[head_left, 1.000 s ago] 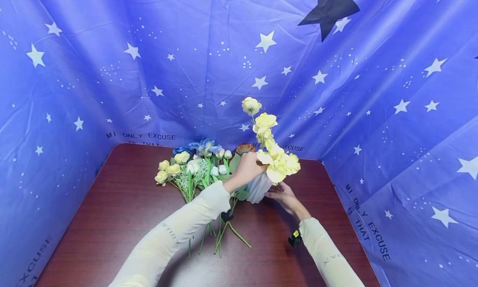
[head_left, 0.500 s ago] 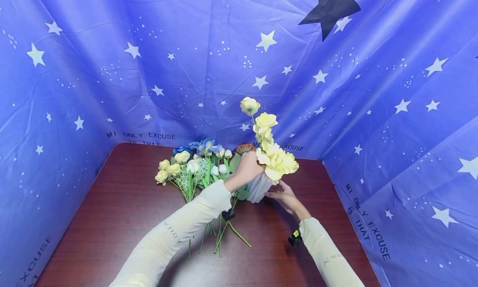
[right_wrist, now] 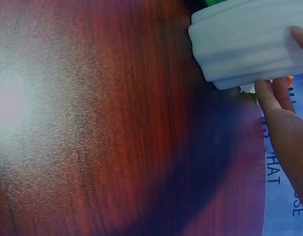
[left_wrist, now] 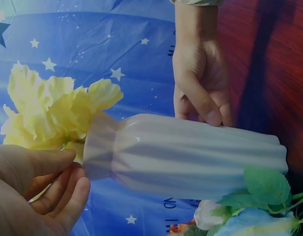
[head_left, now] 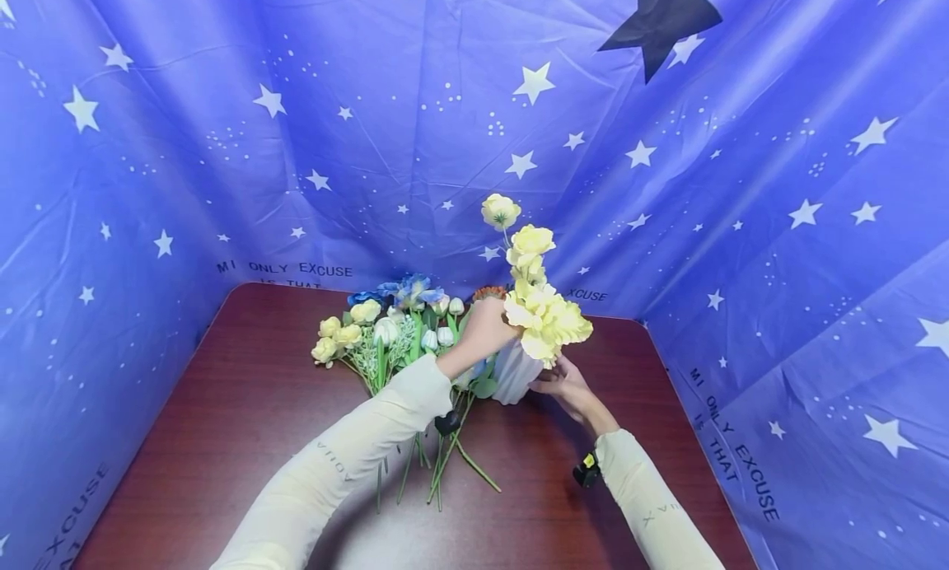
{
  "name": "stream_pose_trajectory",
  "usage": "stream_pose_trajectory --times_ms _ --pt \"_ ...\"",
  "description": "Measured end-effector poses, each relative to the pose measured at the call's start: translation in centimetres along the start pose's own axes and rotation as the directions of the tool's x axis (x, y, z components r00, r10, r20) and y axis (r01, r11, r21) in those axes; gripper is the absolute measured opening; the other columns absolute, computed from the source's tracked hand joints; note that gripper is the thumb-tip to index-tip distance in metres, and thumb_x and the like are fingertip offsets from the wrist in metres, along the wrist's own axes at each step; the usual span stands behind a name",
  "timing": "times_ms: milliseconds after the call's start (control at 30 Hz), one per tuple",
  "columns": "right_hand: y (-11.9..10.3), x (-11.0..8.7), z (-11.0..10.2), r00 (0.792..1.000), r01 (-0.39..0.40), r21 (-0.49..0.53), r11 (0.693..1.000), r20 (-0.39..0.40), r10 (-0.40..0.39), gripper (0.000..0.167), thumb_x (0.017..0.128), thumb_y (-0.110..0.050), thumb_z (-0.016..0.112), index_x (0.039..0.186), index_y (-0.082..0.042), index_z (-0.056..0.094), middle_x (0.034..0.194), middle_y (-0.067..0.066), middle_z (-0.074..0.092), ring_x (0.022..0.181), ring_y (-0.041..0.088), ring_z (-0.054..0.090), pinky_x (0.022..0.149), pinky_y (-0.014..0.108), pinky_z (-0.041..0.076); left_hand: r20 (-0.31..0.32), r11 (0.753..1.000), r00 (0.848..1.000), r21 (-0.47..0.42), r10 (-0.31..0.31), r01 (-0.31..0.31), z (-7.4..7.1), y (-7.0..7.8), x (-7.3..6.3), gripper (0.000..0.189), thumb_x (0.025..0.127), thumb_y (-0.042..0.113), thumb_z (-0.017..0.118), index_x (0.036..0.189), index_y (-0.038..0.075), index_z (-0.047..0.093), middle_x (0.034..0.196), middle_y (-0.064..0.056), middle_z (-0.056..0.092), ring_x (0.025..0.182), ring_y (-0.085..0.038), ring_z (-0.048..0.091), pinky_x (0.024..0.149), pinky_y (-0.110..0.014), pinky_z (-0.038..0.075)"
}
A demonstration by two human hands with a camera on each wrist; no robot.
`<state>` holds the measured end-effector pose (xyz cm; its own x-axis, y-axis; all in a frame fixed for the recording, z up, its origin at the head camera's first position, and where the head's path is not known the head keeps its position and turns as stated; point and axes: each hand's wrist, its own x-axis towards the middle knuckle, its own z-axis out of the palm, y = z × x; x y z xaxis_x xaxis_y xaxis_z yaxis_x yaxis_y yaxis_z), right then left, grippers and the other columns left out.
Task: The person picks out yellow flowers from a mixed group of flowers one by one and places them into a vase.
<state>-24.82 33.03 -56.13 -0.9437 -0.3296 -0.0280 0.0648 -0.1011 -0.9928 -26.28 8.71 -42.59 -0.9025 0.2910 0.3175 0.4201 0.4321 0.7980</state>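
My left hand (head_left: 485, 335) is at the mouth of a white fluted vase (left_wrist: 191, 155), its thumb and fingers curled close to the rim. Between them in the left wrist view runs a thin stem, and they pinch it. A spray of ruffled yellow flowers (head_left: 549, 319) rises over the vase mouth, its lower blooms right at the rim in the left wrist view. With thumb on one side and fingers on the other, my right hand (head_left: 569, 389) grips the body of the vase, which stands upright in the head view. The stem inside the vase is hidden.
Left of the vase lies a pile of artificial flowers: small yellow roses (head_left: 337, 337), white tulips (head_left: 385, 331), blue blooms (head_left: 411, 292) and an orange flower (head_left: 489, 292). Their green stems (head_left: 482, 469) point toward the near edge of the brown table (head_left: 222, 438). A starry blue cloth (head_left: 415, 142) surrounds it.
My left hand has drawn slightly left, away from the vase mouth, and the lower yellow blooms have shifted a little left. My right hand keeps its grip on the vase.
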Motion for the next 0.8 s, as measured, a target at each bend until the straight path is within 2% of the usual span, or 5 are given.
stream_pose_trajectory --times_ms 200,333,467,700,800 --pt "-0.4 0.3 0.1 1.000 -0.004 0.007 1.000 -0.018 0.004 0.077 0.080 0.025 0.060 0.137 -0.024 0.047 0.121 -0.007 0.068 0.105 0.012 0.069 0.088 0.027 0.061 0.027 0.999 0.999 -0.004 0.034 -0.034 -1.1 0.1 -0.1 0.047 0.091 0.020 0.074 0.055 0.018 0.045 0.049 0.008 0.042 0.047 -0.005 0.041 0.050 -0.015 0.037" --pt "-0.4 0.4 0.1 1.000 0.011 -0.003 1.000 -0.005 -0.011 0.078 0.079 0.025 0.060 0.139 -0.023 0.045 0.121 -0.008 0.067 0.105 0.011 0.068 0.087 0.026 0.061 0.066 1.000 0.998 -0.001 -0.020 0.020 -1.3 -0.1 -0.3 0.048 0.089 0.022 0.079 0.053 0.019 0.047 0.048 0.009 0.043 0.047 -0.005 0.043 0.054 -0.015 0.042" --pt "-0.3 0.4 0.1 1.000 0.011 -0.010 1.000 -0.009 -0.011 0.078 0.079 0.025 0.060 0.139 -0.024 0.045 0.121 -0.007 0.067 0.104 0.011 0.068 0.087 0.026 0.061 0.100 0.997 0.992 -0.012 -0.076 0.078 -1.4 -0.3 -0.4 0.051 0.087 0.021 0.081 0.052 0.018 0.045 0.046 0.008 0.043 0.044 -0.006 0.042 0.051 -0.016 0.041" --pt "-0.2 0.2 0.1 1.000 0.011 -0.007 1.000 -0.008 -0.011 0.078 0.081 0.023 0.062 0.142 -0.023 0.044 0.124 -0.007 0.066 0.107 0.013 0.068 0.088 0.027 0.061 0.093 0.996 0.992 -0.019 -0.084 0.086 -1.5 -0.9 -0.6 0.053 0.086 0.020 0.083 0.052 0.018 0.042 0.049 0.007 0.050 0.045 -0.006 0.042 0.050 -0.016 0.041" --pt "-0.3 0.2 0.1 1.000 0.014 -0.007 1.000 0.000 -0.014 0.078 0.081 0.022 0.062 0.142 -0.022 0.044 0.124 -0.008 0.066 0.108 0.012 0.067 0.089 0.026 0.061 0.091 0.997 0.993 -0.013 -0.079 0.080 -1.6 -1.1 -0.6 0.056 0.087 0.021 0.082 0.052 0.018 0.039 0.048 0.008 0.045 0.046 -0.006 0.039 0.050 -0.017 0.039"
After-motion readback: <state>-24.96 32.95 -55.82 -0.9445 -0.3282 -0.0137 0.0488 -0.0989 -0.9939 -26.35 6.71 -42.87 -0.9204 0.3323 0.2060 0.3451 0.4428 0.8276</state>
